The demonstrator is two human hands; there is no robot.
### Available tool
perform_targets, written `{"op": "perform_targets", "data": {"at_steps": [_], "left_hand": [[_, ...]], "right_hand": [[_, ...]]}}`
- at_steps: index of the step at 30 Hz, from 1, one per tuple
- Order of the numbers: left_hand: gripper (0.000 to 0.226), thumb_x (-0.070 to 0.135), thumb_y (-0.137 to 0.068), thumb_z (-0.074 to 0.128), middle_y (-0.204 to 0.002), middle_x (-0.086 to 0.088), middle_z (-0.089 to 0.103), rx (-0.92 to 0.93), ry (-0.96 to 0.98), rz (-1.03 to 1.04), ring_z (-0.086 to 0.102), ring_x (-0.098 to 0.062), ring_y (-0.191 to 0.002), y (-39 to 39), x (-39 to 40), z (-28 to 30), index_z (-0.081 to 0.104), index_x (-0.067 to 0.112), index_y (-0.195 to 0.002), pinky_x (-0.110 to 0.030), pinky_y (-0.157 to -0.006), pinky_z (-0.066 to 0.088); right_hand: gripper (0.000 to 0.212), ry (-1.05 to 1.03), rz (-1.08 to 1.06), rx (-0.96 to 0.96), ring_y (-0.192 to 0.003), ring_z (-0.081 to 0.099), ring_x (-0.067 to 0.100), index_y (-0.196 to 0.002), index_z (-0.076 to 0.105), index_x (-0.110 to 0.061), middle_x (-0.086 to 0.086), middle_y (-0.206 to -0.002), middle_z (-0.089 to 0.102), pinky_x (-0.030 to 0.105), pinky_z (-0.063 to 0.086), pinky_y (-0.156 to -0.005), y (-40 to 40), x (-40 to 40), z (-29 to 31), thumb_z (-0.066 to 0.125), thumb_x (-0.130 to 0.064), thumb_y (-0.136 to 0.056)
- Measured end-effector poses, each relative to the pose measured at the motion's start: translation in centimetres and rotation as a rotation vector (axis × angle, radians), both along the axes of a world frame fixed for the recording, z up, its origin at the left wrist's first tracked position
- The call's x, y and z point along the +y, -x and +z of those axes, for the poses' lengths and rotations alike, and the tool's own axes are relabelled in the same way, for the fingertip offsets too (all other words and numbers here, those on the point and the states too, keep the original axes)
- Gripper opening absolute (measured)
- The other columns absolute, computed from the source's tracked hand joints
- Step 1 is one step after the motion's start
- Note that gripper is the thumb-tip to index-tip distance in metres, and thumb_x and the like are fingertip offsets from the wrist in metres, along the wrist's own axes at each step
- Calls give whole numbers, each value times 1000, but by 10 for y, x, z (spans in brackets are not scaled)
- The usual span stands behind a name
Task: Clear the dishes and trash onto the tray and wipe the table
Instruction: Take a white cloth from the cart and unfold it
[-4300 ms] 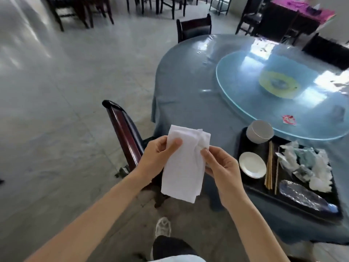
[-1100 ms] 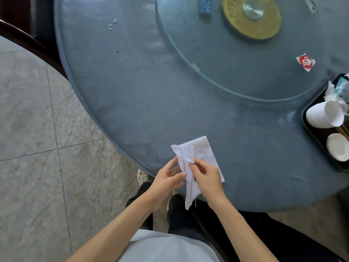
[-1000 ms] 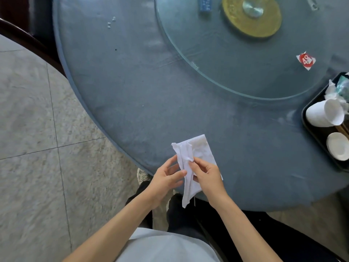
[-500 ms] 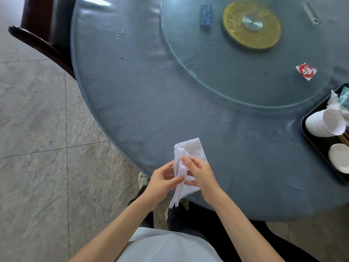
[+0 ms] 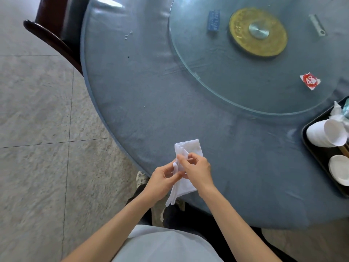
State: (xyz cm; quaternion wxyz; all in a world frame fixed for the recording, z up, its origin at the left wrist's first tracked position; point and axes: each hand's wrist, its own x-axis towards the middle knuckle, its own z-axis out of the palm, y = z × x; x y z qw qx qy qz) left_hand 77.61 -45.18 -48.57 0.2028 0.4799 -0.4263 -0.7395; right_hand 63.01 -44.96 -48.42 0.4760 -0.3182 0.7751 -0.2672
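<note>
Both of my hands hold a white cloth point(image 5: 190, 148) over the near edge of the round blue table point(image 5: 151, 95). My left hand point(image 5: 162, 181) pinches its left side and my right hand point(image 5: 196, 169) pinches a fold near its top. The cloth is partly folded, and its lower end hangs down between my wrists. At the far right a black tray point(image 5: 313, 152) carries a white cup point(image 5: 326, 135) on its side, a small white plate point(image 5: 340, 172), chopsticks and crumpled tissue point(image 5: 338, 112). A few white crumbs point(image 5: 128, 34) lie on the table's far left part.
A glass turntable point(image 5: 217, 76) with a gold hub point(image 5: 258, 35) covers the table's middle; a red number sticker point(image 5: 310, 81) lies on it. A dark wooden chair point(image 5: 54, 35) stands at the table's upper left. Tiled floor lies to the left.
Since 4.3 s ago I have turned from the chair side to face the table from above. In the last second my hands have folded the cloth narrower, and the view drifted slightly.
</note>
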Motion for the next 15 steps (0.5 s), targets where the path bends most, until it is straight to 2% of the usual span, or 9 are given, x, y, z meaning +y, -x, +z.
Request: {"op": "perform_targets", "data": {"at_steps": [4, 6, 9, 12, 14, 15], "left_hand": [[27, 23, -104, 56, -114, -2, 77, 2, -45, 0, 72, -19, -110, 0, 0, 0, 69, 16, -127, -39, -97, 57], [26, 23, -106, 52, -109, -4, 78, -16, -54, 36, 73, -21, -105, 1, 0, -2, 72, 15, -120, -40, -93, 58], [29, 38, -103, 52, -94, -14, 73, -152, 44, 147, 67, -25, -84, -3, 2, -9, 75, 20, -101, -41, -78, 52], [39, 54, -93, 50, -88, -18, 64, -282, 129, 304, 60, -39, -76, -18, -2, -12, 66, 18, -87, -41, -66, 46], [39, 52, -94, 52, -88, -17, 65, -308, 135, 398, 60, -40, -76, -29, -6, -6, 65, 16, -89, -42, -65, 48], [36, 50, -96, 52, -87, -15, 66, -309, 124, 435, 60, -36, -73, -34, -7, -3, 66, 17, -91, -42, -65, 49]], "right_hand": [[38, 6, -1, 99, -64, 66, 26, -71, 60, -4, 3, -63, 63, 50, 63, -65, 8, -1, 0, 59, -32, -96], [40, 9, 11, 124, -58, 58, 27, -63, 50, -8, 0, -55, 54, 42, 59, -59, 14, 0, 4, 58, -29, -97], [43, 60, 25, 196, -52, 34, 13, -61, 33, -19, -12, -51, 35, 30, 31, -53, 31, 2, 15, 58, -20, -95], [39, 124, -34, 293, -54, 29, 12, -64, 34, -16, -11, -54, 33, 33, 26, -53, 72, 6, 33, 55, -16, -96], [33, 155, -83, 356, -58, 32, 17, -69, 40, -10, -7, -60, 37, 35, 29, -55, 108, 6, 42, 52, -18, -98], [32, 165, -96, 381, -60, 33, 19, -70, 40, -11, -5, -63, 37, 36, 30, -56, 125, 6, 45, 51, -20, -98]]}}
